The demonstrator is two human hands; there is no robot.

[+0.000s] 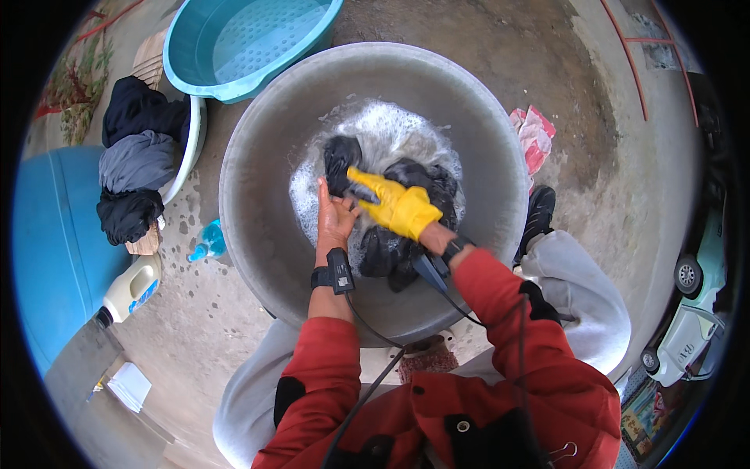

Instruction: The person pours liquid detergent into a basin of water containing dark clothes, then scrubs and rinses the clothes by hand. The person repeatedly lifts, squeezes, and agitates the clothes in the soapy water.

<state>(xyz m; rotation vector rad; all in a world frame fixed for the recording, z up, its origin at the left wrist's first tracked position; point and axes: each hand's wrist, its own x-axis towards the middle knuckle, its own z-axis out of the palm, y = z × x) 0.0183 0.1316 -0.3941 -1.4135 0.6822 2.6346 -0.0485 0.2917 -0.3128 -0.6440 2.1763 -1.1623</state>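
Observation:
A wide grey metal basin stands before me, holding foamy water and dark wet cloths. Inside it, my right hand wears a yellow rubber glove and pinches part of a dark cloth between thumb and fingers. My left hand is bare, palm turned up and fingers partly bent, right beside that same cloth. Whether the left fingers grip the cloth is hidden by the overlap. Slight blur covers the fingers of both hands.
A turquoise plastic tub overlaps the basin's far left rim. Dark and grey clothes hang over a pale tub at left. A teal bottle and a cream detergent jug lie nearby. A red-and-white plastic wrapper lies right.

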